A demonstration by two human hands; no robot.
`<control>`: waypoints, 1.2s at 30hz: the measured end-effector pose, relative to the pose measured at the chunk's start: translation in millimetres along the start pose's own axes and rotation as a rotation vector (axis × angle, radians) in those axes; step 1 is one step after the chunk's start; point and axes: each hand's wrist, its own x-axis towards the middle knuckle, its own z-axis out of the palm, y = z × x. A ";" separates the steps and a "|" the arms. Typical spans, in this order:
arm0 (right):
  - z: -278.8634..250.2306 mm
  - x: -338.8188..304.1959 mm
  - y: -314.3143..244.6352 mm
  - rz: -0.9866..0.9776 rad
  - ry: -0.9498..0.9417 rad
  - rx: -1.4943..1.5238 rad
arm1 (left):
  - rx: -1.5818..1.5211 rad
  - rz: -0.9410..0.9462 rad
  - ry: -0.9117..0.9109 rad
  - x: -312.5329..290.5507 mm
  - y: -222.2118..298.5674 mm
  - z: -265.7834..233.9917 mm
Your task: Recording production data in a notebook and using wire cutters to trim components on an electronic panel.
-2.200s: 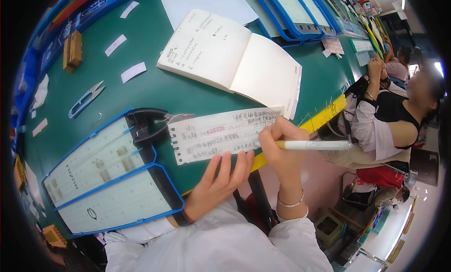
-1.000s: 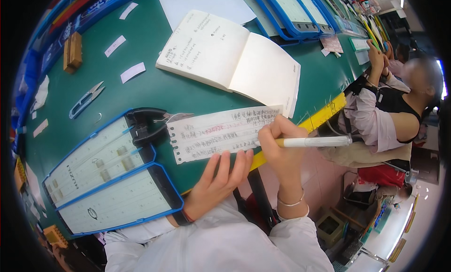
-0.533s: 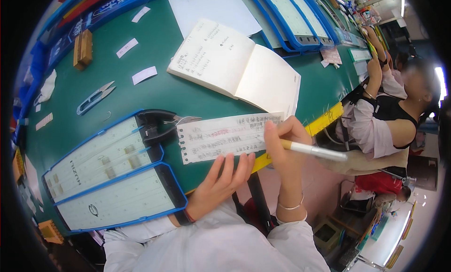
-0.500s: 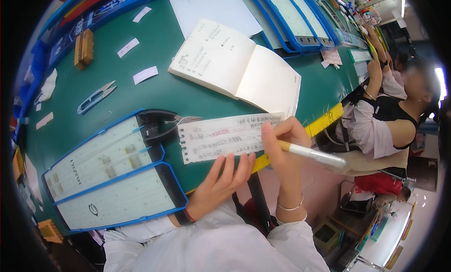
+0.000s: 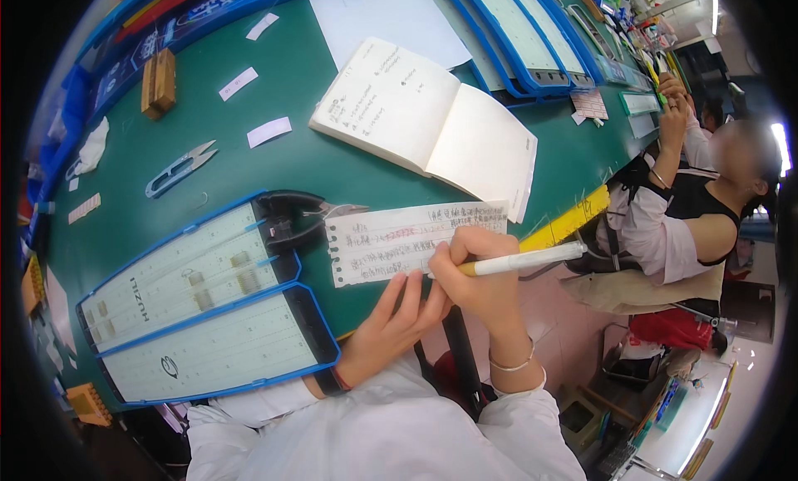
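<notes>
My right hand is closed round a white marker-like pen with a tan grip, its tip end down at the lower part of a torn strip of lined paper. Handwriting in black and some red covers the strip. My left hand lies open, fingers stretched onto the strip's near edge, close to my right fingertips. Black-handled pliers rest at the strip's left end, jaws pointing toward it. Behind the strip, a notebook lies open with writing on its left page.
An open blue-edged flat case lies at left, with similar cases at the back. Thread snips, a wooden block and paper labels are scattered on the green table. Another person sits at right.
My right hand has moved down and left along the strip, bringing the pen nearer my left fingers. The view has shifted slightly. At right, the other person's hands have moved.
</notes>
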 end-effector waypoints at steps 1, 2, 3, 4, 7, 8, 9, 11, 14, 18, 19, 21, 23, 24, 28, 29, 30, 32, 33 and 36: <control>-0.1 -2.0 0.6 0.076 0.049 0.051 | -0.009 -0.007 -0.034 0.9 0.0 -1.3; -0.4 -3.2 0.5 0.151 0.097 0.102 | -0.009 -0.006 -0.033 1.8 0.0 -2.2; 0.1 -1.8 -1.6 0.151 0.099 0.102 | 0.017 -0.009 -0.034 2.8 0.2 -3.0; 1.4 1.2 -5.3 0.149 0.114 0.082 | 0.042 -0.012 -0.035 3.4 0.4 -3.5; 2.8 1.5 -3.6 0.125 0.150 0.040 | 0.046 -0.030 -0.025 0.0 2.4 1.3; 1.2 1.8 -2.9 0.095 0.171 0.021 | 0.047 -0.030 -0.024 1.0 1.9 0.8; -2.1 1.3 0.1 0.094 0.171 0.021 | 0.045 -0.025 -0.006 2.1 1.3 0.2; -11.7 -1.1 8.9 0.151 0.246 -0.013 | 0.045 -0.020 0.011 3.7 1.4 -0.9; -20.3 -2.7 9.8 0.161 0.247 -0.053 | 0.078 -0.017 -0.022 3.5 1.7 -1.3; -28.1 -10.2 15.9 0.149 0.152 -0.066 | 0.071 -0.020 -0.018 2.0 0.7 -0.3; -32.0 -14.2 19.8 0.174 0.221 0.000 | 0.065 -0.019 -0.013 2.4 1.0 -0.8; -35.1 -8.5 16.6 0.185 0.289 0.072 | 0.024 -0.014 -0.035 2.0 1.5 -1.8; -40.4 -1.9 1.4 0.275 0.573 0.191 | -0.021 -0.010 -0.054 4.2 -0.1 -4.7; -44.8 -3.0 3.9 0.266 0.574 0.193 | -0.124 -0.035 -0.020 6.6 -1.1 -7.1; -53.1 -17.2 26.0 0.151 0.401 -0.388 | -0.319 -0.076 0.032 17.1 0.9 -13.5; -48.4 -22.7 25.2 0.207 0.352 -0.228 | -0.326 -0.057 0.063 20.6 2.5 -11.1; -47.7 -22.1 23.2 0.245 0.295 -0.062 | -0.385 -0.072 0.022 21.5 3.5 -12.2; -57.7 -12.1 22.4 0.218 0.325 -0.055 | -0.441 -0.073 0.015 21.0 4.9 -12.6; -65.2 -6.5 21.9 0.215 0.333 -0.034 | -0.482 -0.102 0.007 18.7 4.7 -13.6; -137.9 25.4 65.1 0.141 0.553 -0.185 | -0.506 -0.091 0.040 10.6 6.5 -13.9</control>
